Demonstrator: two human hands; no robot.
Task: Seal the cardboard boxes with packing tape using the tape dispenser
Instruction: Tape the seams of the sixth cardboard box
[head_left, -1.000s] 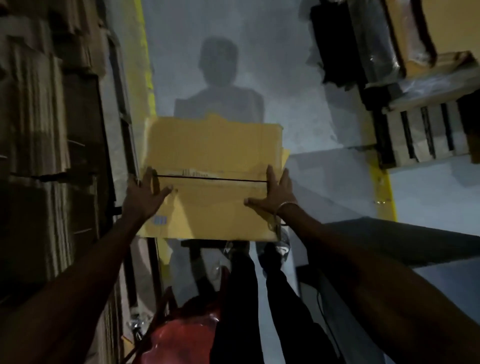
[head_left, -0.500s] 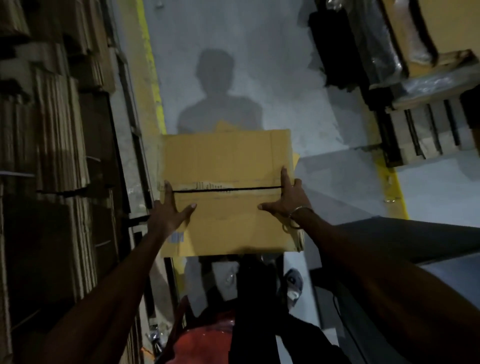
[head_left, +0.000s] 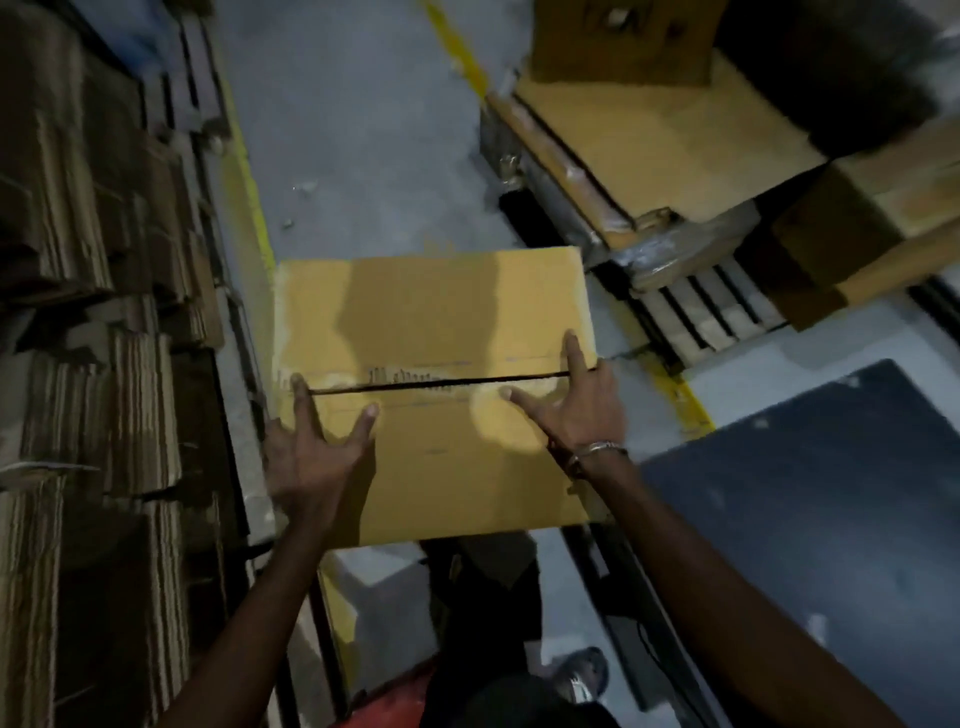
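A yellow-brown cardboard box (head_left: 431, 312) fills the middle of the head view, held above the floor and my legs. Its two top flaps are folded down and meet at a dark, narrow seam (head_left: 441, 384) with no tape on it. My left hand (head_left: 311, 457) grips the box's near left side, fingers spread, thumb on the near flap. My right hand (head_left: 576, 410), with a metal bracelet at the wrist, grips the right side, its index finger along the right edge across the seam. No tape dispenser is in view.
Tall stacks of flattened cardboard (head_left: 78, 312) line the left. A wooden pallet (head_left: 717, 312) loaded with boxes (head_left: 675, 156) stands at upper right. A dark flat surface (head_left: 831, 493) lies at right. A yellow line (head_left: 249, 197) runs along the grey floor. Something red (head_left: 395, 701) sits by my feet.
The box has come nearer and slightly to the right with both hands still on it. The view has swung, so the loaded pallet is now close beside the box.
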